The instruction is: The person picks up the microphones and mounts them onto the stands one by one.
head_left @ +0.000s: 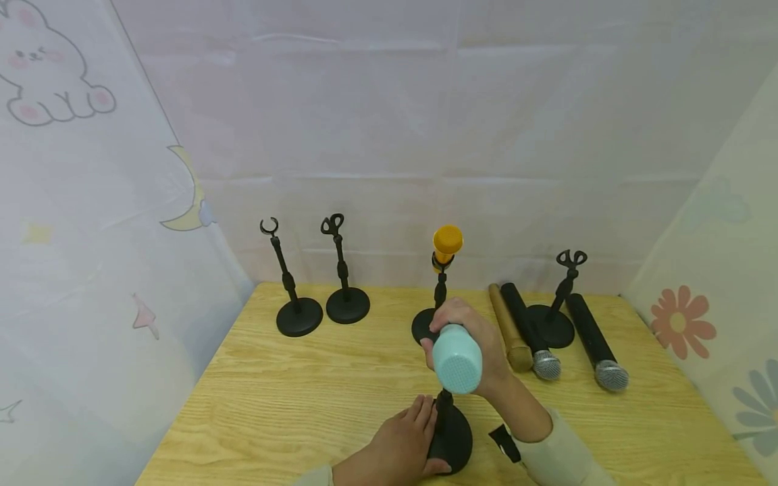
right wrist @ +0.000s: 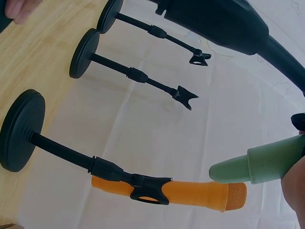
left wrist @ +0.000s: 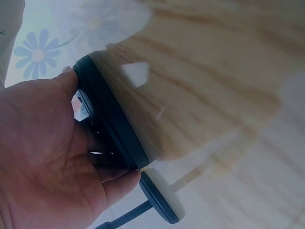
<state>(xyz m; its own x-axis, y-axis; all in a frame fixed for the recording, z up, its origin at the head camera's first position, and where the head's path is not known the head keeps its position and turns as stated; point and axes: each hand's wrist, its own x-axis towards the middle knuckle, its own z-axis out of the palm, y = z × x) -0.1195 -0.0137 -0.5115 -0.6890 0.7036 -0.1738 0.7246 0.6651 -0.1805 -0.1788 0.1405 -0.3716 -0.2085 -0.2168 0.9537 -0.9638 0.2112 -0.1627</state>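
Near the front of the table, my left hand holds the round base of a black microphone stand, thumb and fingers spread along its rim. In the left wrist view the base shows edge-on between the thumb and fingers. My right hand grips a mint-green microphone above this stand, its head toward me. The microphone's narrow tail points away from the hand in the right wrist view. Part of the stand's black clip shows close beside the microphone; the hand hides where they meet.
Behind stands another stand holding an orange microphone. Two bare stands are at back left. On the right lie a gold microphone and two black microphones, around another bare stand.
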